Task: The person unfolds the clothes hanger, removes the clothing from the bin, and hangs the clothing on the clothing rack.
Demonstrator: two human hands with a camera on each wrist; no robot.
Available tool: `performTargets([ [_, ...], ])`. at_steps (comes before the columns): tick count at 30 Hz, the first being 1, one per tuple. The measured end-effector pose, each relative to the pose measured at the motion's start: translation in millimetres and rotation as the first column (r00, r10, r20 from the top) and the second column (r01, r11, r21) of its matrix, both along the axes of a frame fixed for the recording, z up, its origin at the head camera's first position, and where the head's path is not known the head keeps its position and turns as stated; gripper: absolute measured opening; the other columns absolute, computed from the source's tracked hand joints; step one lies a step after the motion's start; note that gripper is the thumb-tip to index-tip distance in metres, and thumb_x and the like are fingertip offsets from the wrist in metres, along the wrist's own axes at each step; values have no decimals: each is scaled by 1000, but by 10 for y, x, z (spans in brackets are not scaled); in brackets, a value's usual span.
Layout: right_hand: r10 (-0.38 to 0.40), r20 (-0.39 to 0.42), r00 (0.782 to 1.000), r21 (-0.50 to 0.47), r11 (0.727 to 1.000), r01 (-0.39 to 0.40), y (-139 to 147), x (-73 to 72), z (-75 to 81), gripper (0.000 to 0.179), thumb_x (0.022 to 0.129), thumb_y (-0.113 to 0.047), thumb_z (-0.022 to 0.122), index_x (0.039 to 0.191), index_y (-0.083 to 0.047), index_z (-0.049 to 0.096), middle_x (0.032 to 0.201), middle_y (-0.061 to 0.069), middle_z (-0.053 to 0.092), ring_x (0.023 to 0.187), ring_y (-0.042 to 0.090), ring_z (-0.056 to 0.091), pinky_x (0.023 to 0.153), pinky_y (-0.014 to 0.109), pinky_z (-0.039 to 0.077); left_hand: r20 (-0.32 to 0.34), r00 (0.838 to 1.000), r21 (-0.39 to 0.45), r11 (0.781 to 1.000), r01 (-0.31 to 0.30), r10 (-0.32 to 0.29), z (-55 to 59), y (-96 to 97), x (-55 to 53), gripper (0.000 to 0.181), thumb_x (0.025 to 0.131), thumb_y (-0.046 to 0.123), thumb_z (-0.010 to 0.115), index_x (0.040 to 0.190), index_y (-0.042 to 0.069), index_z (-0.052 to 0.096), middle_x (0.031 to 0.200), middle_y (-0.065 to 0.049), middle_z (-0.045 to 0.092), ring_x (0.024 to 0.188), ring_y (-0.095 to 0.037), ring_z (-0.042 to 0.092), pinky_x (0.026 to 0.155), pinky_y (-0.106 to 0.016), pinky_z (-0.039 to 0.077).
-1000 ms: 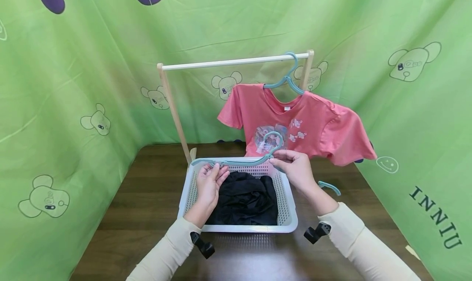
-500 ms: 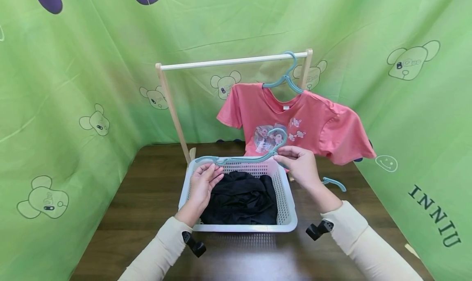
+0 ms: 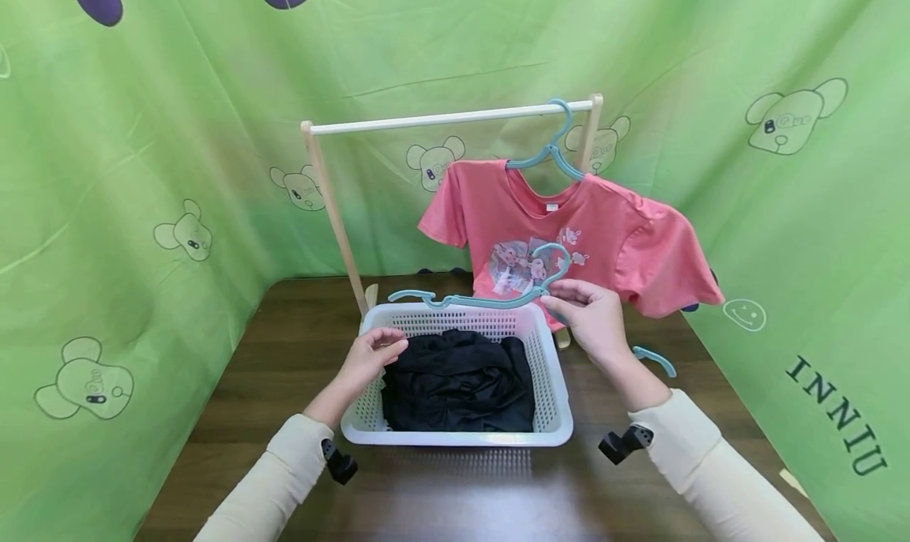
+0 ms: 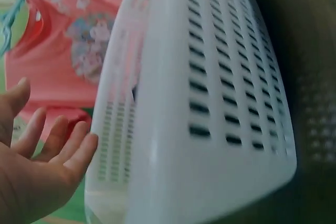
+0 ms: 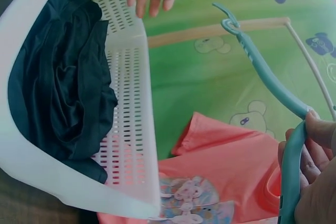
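Note:
A light-blue clothes hanger [image 3: 490, 301] is held above the back rim of the white basket, its hook up. My right hand [image 3: 588, 317] pinches it near the base of the hook; the right wrist view shows thumb and fingers on the hanger [image 5: 270, 80] there. My left hand [image 3: 371, 359] is off the hanger, over the basket's left side, fingers loosely bent around nothing; in the left wrist view the left hand [image 4: 44, 166] shows spread fingers. Black cloth [image 3: 462, 384] lies bunched in the white perforated basket [image 3: 458, 439].
Behind the basket stands a rack with a white rail [image 3: 441, 119] and wooden posts. A pink T-shirt [image 3: 540, 226] hangs from its right end on a blue hanger [image 3: 553, 151]. Part of another blue hanger [image 3: 656, 360] lies on the brown table [image 3: 284, 368] at right. Green fabric [image 3: 213, 92] encloses the table.
My left hand has let go of the hanger's left arm and drawn back left and down. My right hand has carried the hanger slightly right and up.

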State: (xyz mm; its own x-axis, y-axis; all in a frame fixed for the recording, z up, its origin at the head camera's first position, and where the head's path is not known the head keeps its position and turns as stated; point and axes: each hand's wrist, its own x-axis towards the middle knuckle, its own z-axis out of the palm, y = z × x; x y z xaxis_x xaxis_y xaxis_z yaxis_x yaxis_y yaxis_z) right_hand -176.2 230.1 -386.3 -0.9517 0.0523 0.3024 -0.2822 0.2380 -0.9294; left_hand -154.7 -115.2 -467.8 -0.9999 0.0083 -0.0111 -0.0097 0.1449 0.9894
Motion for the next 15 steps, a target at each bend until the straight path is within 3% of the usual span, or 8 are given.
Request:
performTargets([
  [3, -2, 4, 1000, 8, 1000, 2, -11, 5, -25, 35, 83, -13, 79, 111, 7, 69, 98, 18, 71, 76, 0, 66, 70, 16, 53, 26, 997, -105, 991, 81, -79, -84, -84, -30, 35, 93, 11, 66, 120, -10, 58, 119, -20, 62, 112, -28, 58, 97, -40, 46],
  [7, -15, 8, 1000, 7, 1000, 15, -17, 12, -55, 35, 82, -13, 79, 109, 7, 69, 94, 13, 72, 76, 0, 66, 70, 15, 53, 86, 984, -165, 971, 172, -159, -195, -141, -72, 36, 94, 13, 65, 123, -8, 58, 132, -21, 54, 126, -39, 46, 104, -49, 39],
  [10, -27, 3, 1000, -1, 1000, 27, -12, 11, -83, 34, 82, -11, 80, 108, 7, 69, 91, 9, 72, 75, 0, 65, 70, 15, 52, 103, 979, -212, 958, 195, -176, -244, -134, -92, 33, 94, 13, 65, 120, -6, 60, 135, -20, 52, 127, -42, 44, 104, -51, 37],
  [15, -40, 5, 999, -6, 999, 40, 12, 12, -127, 32, 81, -8, 80, 107, 7, 70, 85, 1, 72, 74, -1, 65, 68, 14, 52, 86, 978, -332, 920, 208, -190, -290, -59, -98, 23, 91, 7, 66, 110, -5, 64, 122, -20, 59, 117, -39, 52, 99, -49, 42],
])
